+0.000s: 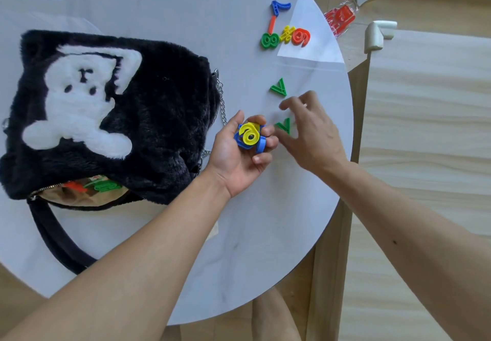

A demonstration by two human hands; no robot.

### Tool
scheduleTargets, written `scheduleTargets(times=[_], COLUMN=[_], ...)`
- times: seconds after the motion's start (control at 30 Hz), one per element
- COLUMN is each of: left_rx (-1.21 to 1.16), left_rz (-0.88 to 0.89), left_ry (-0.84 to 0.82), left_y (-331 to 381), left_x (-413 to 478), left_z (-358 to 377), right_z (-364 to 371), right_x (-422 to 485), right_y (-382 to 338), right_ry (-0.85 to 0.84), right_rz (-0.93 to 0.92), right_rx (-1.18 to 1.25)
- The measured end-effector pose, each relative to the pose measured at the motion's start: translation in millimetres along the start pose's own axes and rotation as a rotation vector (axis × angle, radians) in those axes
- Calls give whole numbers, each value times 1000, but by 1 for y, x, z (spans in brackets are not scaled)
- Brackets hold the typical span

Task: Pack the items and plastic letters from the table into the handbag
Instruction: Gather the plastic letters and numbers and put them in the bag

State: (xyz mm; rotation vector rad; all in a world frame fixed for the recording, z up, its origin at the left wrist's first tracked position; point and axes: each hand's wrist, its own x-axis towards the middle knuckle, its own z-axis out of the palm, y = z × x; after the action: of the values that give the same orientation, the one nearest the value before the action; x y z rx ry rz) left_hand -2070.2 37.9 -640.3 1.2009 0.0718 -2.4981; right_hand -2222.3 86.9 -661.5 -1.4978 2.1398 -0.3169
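A black furry handbag (pixel 159 117) with a white bear lies on the round white table (pixel 239 234), its zip mouth open toward me with orange and green pieces (pixel 102 186) inside. My left hand (pixel 239 154) is palm up beside the bag and holds a clump of plastic pieces, a yellow one on top of blue ones (pixel 249 136). My right hand (pixel 310 133) hovers with spread fingers over a green V piece (pixel 284 126). A second green V (pixel 279 88) lies just beyond. Farther off sit a blue 7 (pixel 279 7), an orange stick (pixel 272 25), a green 8 (pixel 269 40), a yellow percent sign (pixel 287 35) and an orange 9 (pixel 301 38).
The table's right edge runs close to my right hand. Past it stands a pale wooden surface (pixel 425 128) with a white corner guard (pixel 377 35). A red plastic packet (pixel 340 19) lies on the floor beyond the table. The bag's dark strap (pixel 53 237) loops toward me.
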Motion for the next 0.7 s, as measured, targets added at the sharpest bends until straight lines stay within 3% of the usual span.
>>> scheduleTargets(times=[0.1, 0.2, 0.37, 0.53, 0.7], left_rx=[16, 39, 71, 78, 107], left_rz=[-7, -16, -19, 5, 53], left_ry=[-22, -22, 17, 81, 212], left_y=[7, 13, 17, 19, 25], left_x=[3, 6, 12, 13, 17], left_z=[-4, -4, 1, 5, 13], right_z=[9, 6, -16, -11, -12], right_x=[5, 8, 45, 68, 72], right_y=[2, 1, -12, -15, -15], right_ry=[-5, 6, 190, 54, 24], right_rz=[-109, -135, -138, -158, -121], right_rx=[-86, 15, 138, 13, -9])
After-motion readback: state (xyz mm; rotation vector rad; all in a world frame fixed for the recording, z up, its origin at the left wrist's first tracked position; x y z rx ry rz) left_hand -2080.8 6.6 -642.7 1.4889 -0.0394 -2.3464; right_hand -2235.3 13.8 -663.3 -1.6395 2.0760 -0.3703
